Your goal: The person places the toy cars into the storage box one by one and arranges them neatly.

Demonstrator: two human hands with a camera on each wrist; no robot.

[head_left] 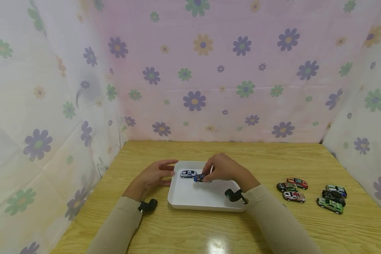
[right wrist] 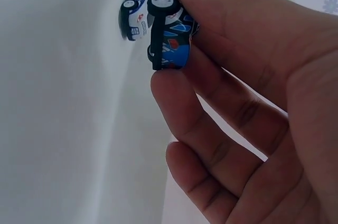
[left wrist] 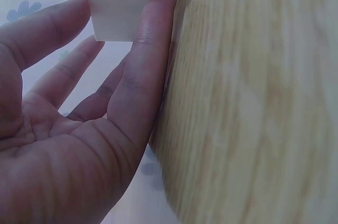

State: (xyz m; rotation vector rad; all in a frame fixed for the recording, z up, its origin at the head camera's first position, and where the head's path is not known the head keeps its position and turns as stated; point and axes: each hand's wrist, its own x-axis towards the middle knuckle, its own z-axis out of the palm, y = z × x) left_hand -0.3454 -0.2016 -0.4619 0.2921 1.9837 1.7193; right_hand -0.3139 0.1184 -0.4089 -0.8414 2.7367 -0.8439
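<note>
Over the white tray (head_left: 190, 195), my right hand (head_left: 224, 167) pinches a blue-and-black toy car (right wrist: 177, 39) between thumb and fingers. The car is tilted in the right wrist view, with its wheels toward the upper left. Just left of it, a white toy car with blue markings (head_left: 188, 174) lies in the tray near the back left. My left hand (head_left: 153, 174) is at the tray's left side with its fingers extended. In the left wrist view its fingertips (left wrist: 158, 5) meet the tray's outer wall.
On the wooden table (head_left: 184, 233), right of the tray, lie two clusters of toy cars. The nearer includes a red car (head_left: 297, 182) and a white one (head_left: 294, 197); the farther includes a green one (head_left: 330, 205). Flowered cloth (head_left: 209, 120) hangs behind and at both sides.
</note>
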